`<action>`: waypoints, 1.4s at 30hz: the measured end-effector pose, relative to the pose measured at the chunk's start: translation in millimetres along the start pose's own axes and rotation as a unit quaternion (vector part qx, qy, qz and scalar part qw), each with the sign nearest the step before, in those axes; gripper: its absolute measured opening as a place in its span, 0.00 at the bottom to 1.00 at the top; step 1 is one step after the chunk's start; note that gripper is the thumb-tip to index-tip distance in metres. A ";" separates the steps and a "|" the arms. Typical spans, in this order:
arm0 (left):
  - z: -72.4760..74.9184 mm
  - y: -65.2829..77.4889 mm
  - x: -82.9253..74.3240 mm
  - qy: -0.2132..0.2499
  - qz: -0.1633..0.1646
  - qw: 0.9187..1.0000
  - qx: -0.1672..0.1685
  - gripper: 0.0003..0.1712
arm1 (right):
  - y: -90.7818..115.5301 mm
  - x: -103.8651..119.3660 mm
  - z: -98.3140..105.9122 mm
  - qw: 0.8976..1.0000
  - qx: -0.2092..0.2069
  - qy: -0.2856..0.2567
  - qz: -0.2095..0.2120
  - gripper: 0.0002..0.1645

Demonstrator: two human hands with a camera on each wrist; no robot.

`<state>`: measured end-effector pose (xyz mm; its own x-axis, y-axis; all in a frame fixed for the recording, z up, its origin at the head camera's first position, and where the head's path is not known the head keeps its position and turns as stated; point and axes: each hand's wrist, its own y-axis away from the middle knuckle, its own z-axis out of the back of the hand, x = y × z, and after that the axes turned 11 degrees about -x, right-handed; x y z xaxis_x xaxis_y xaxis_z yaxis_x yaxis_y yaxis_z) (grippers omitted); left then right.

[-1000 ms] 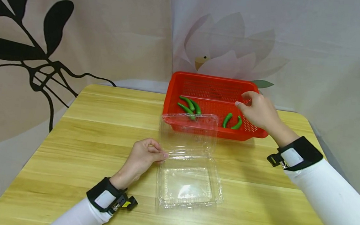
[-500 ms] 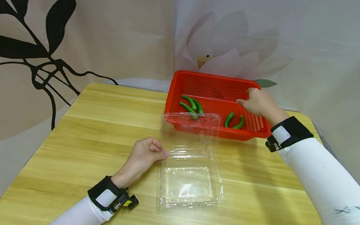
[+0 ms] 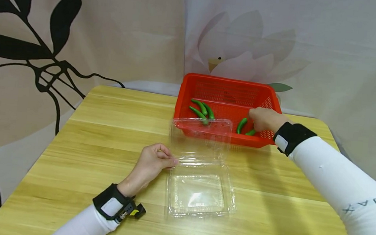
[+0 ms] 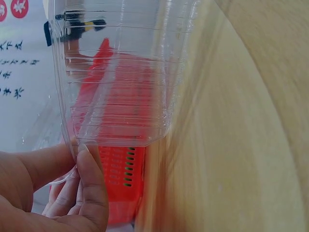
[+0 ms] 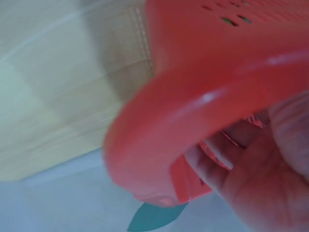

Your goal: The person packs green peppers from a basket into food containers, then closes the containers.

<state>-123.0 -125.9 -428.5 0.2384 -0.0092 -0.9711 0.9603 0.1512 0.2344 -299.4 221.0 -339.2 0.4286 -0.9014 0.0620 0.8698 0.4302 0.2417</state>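
Note:
A clear plastic clamshell container (image 3: 198, 193) stands with its lid raised on the wooden table. My left hand (image 3: 155, 161) pinches its left edge near the hinge, thumb against fingers, as the left wrist view also shows. Behind it sits a red plastic basket (image 3: 231, 83) with several green chili peppers (image 3: 199, 113) inside at left. My right hand (image 3: 265, 118) reaches down into the basket's right part, over one green chili pepper (image 3: 250, 132) and just right of another chili pepper (image 3: 241, 125). Its fingertips are hidden, and I cannot tell whether they grip the pepper.
The raised lid (image 3: 201, 137) overlaps the basket's front left in the head view. A curtain (image 3: 131, 34) with printed plants hangs behind the table (image 3: 88, 142). The basket's thick rim (image 5: 193, 101) runs close beside the right hand in the right wrist view.
My right hand has moved from above the basket's right side down and forward to the chili pepper at right. The left hand keeps its pinch on the container.

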 end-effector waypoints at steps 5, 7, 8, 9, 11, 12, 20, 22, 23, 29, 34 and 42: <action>1.2 -0.5 -1.0 -0.003 0.000 1.000 -0.005 0.13 | -3.2 9.3 -6.3 0.999 -0.003 0.010 0.034 0.08; 1.5 -0.2 -1.0 -0.004 0.001 1.000 -0.007 0.13 | -5.3 11.8 -10.1 0.999 0.000 0.014 0.044 0.05; 1.6 -0.1 -1.0 -0.005 0.001 1.000 -0.006 0.13 | -6.7 12.1 -12.5 0.999 0.003 0.016 0.050 0.03; 1.6 0.1 -0.7 -0.006 0.002 1.000 -0.006 0.13 | -8.2 11.9 -15.0 0.998 0.008 0.019 0.052 0.03; 1.4 0.4 -0.2 -0.007 0.003 1.000 -0.002 0.13 | -11.0 9.9 -19.6 0.998 0.012 0.034 0.051 0.06; 1.4 0.6 -0.5 -0.008 0.002 1.000 -0.001 0.13 | -12.1 8.7 -21.6 0.998 0.013 0.043 0.051 0.08; 1.4 1.9 -2.0 -0.008 -0.001 1.000 0.000 0.12 | -12.9 1.7 -23.4 0.996 0.026 0.051 0.067 0.10; 1.1 1.7 -1.4 -0.012 0.001 1.000 0.001 0.13 | -11.5 0.4 -19.8 0.996 0.026 0.045 0.075 0.09; 1.0 1.7 -1.5 -0.013 0.000 1.000 0.002 0.13 | -11.0 0.0 -17.6 0.996 0.026 0.040 0.077 0.08; 1.7 2.0 -2.5 -0.004 -0.003 1.000 0.003 0.12 | -8.6 -5.6 -2.4 0.996 -0.008 0.022 0.085 0.08; 2.6 1.0 -1.7 -0.010 -0.002 1.000 0.001 0.13 | -3.6 -11.2 8.4 0.995 -0.042 -0.009 0.087 0.09; 3.0 0.1 -2.1 -0.002 -0.004 1.000 0.006 0.12 | 11.9 -9.9 22.0 0.990 -0.102 -0.060 0.071 0.04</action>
<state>-123.0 -128.8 -426.3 0.2304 -0.0146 -0.9730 0.9640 0.1402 0.2262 -298.6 233.9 -315.7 0.5283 -0.8253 0.1995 0.8395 0.5428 0.0225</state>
